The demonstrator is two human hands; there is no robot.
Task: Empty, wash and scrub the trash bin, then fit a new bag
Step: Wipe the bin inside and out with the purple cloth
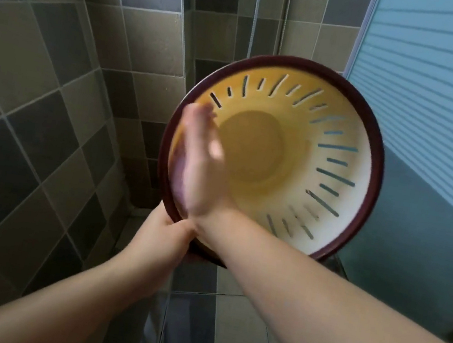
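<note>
The trash bin (345, 125) is a round cream-yellow plastic basket with slotted walls and a dark red rim. It is held up and tilted, its mouth facing me, so I look down to its bottom. My left hand (161, 238) grips the rim at its lower left edge. My right hand (200, 161) reaches inside the bin, flat against the left inner wall, fingers together and blurred by motion. I see nothing in that hand. No bag is in the bin.
Grey and beige tiled walls (55, 85) meet in a corner behind the bin. A shower hose (255, 13) hangs down the back wall. A frosted striped glass panel (438, 101) stands close on the right. Tiled floor (188, 328) lies below my arms.
</note>
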